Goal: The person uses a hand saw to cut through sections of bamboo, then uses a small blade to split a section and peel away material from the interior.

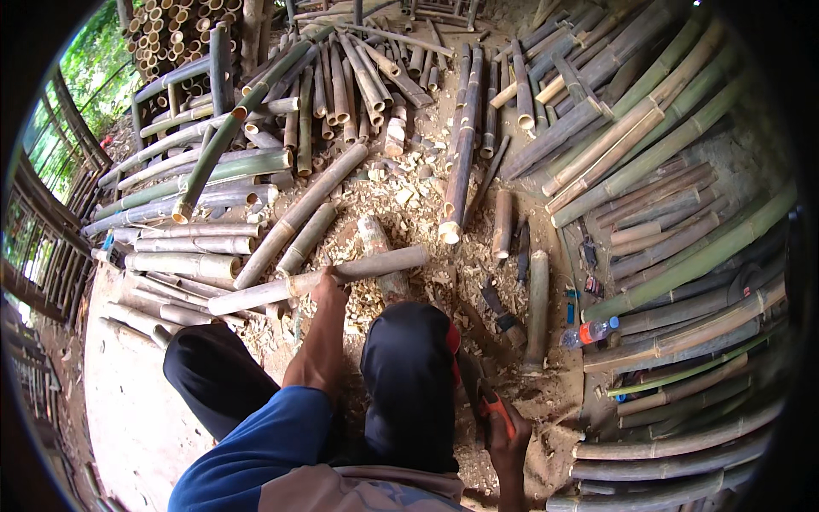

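Note:
My left hand (328,288) is wrapped round a length of bamboo pole (388,263), near its middle. The pole lies crosswise in front of my knees, its right part over a short pale log (373,235). Down by my right leg, my right hand (509,433) grips the orange handle of what looks like a handsaw (495,410). Its dark blade runs up beside my knee and is partly hidden. The saw is apart from the pole.
Wood chips (401,188) cover the ground ahead. Bamboo poles (196,245) are stacked at the left, and more poles (674,341) lie at the right. A plastic bottle (590,331) rests among those. A short upright-looking bamboo piece (537,311) lies right of my knee.

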`<state>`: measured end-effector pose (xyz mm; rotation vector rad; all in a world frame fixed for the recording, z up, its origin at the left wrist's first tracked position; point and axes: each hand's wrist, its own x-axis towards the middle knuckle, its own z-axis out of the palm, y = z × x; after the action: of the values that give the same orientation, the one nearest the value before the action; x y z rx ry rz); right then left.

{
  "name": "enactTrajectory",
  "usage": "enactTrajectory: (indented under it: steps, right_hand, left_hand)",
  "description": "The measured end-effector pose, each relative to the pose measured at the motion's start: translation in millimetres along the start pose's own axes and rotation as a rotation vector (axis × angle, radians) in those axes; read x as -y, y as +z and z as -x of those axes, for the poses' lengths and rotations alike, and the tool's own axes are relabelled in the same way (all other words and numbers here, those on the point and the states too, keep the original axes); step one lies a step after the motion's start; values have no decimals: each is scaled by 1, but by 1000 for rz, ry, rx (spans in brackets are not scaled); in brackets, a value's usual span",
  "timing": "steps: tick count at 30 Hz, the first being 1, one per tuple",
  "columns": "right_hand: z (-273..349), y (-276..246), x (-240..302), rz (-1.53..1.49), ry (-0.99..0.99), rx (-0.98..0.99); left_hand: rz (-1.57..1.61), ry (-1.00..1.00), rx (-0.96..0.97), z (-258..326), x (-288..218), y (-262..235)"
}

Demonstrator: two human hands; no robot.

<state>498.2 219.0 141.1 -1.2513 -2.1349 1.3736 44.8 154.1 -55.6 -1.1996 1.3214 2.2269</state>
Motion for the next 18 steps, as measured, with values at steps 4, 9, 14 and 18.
enactTrajectory:
  steps: [4,9,14,18]
  right_hand:
    - [-5,-7,-20,-14,-114,-90]
    - [-11,-5,-21,-61,-87,-68]
    - [-15,-15,-10,-15,-89,-75]
    - [-18,-23,-10,-45,51,-56]
  left_hand:
    - [214,204,337,25,-1,7]
    - [-171,875,881,67,-127,32]
    - [-752,1011,1015,156,-186,58]
    - [-1401,1317,942,101,-137,41]
